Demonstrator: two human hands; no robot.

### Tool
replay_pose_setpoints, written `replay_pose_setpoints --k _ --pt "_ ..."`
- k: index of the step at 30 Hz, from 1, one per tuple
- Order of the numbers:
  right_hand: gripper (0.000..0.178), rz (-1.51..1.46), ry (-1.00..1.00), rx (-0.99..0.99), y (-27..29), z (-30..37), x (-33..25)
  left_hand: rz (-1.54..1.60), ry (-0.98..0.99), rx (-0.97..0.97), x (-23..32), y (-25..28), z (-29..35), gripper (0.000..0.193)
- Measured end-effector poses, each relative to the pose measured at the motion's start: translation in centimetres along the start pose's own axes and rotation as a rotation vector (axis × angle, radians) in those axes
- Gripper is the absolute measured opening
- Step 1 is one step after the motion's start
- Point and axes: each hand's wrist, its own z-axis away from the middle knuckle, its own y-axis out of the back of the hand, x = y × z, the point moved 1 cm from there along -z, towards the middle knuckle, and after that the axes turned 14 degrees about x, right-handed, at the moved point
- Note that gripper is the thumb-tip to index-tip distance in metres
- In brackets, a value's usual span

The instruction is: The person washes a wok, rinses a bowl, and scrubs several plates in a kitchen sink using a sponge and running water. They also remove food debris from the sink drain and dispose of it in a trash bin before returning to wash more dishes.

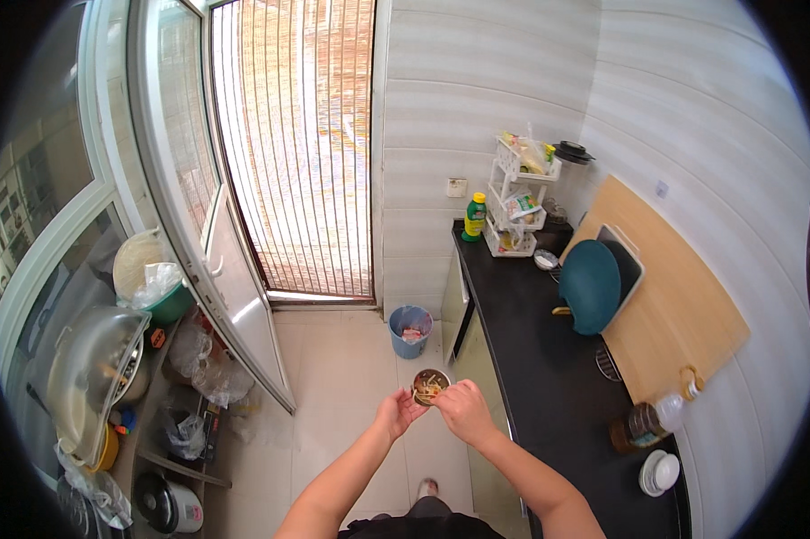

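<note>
A small round metal bowl (419, 378) with food scraps or strips in it is held out in front of me, above the floor. My left hand (398, 415) supports it at its left side, the fingers curved against the rim. At the bowl's right edge my right hand (465, 413) is closed, its fingertips by the food. What those fingers pinch is too small to make out. Just beyond the bowl stands a blue bin (400, 342) with a few red and white scraps inside.
A black counter (535, 359) runs along my right, bearing a white tiered rack (513, 242), a yellow-green bottle (474, 218), a teal board (590, 287) and a large wooden board (679, 310). On the left, an open glass door (243, 314) stands near crowded shelves (140, 422).
</note>
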Motion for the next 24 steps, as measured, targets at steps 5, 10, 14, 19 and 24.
replay_pose_setpoints --k 5,10,14,19,24 --pt "0.006 -0.001 0.006 0.001 -6.7 -4.2 10.6 -0.040 -0.043 0.077 5.9 -3.9 -10.8 0.033" --pt "0.010 -0.037 -0.020 -0.019 -13.6 -10.3 20.3 -0.068 -0.110 0.121 12.3 -6.4 -21.1 0.036" --pt "0.010 -0.064 -0.176 -0.065 -18.8 -13.2 28.1 -0.097 -0.086 0.135 16.4 -10.0 -28.1 0.037" --pt "0.010 -0.110 -0.408 -0.037 -25.8 -15.9 36.5 -0.179 -0.094 0.124 21.7 -12.5 -37.5 0.040" --pt "0.012 -0.189 -0.915 0.077 -34.2 -14.2 45.0 -0.257 0.017 0.203 25.7 -13.6 -47.7 0.041"
